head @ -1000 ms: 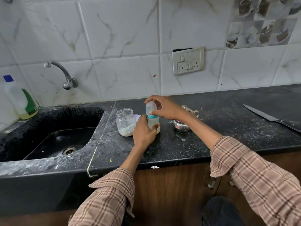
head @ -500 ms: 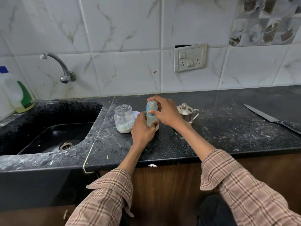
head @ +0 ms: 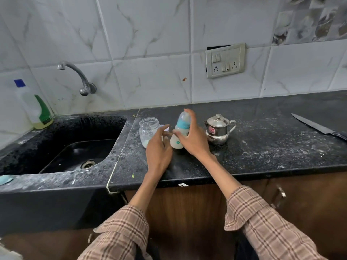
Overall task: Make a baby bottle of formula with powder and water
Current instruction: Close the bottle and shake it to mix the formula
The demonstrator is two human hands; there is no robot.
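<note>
Baby bottle (head: 179, 131): capped, teal collar, milky liquid inside, tilted with its base on the dark surface (head: 262, 147), just right of the glass jar (head: 148, 131). Right hand (head: 193, 139): grip wrapped around the bottle, forefinger over the cap, thumb across the body. Left hand (head: 158, 151): grip released, fingers spread loosely between jar and bottle; contact with either cannot be told. Glass jar: lid off, white powder at its bottom, standing between sink (head: 75, 147) and bottle. Steel pot (head: 217, 129): lidded, right of the bottle. Knife (head: 317, 126): far right of the bottle. Tap (head: 77, 76): wall-mounted, left of the bottle.
</note>
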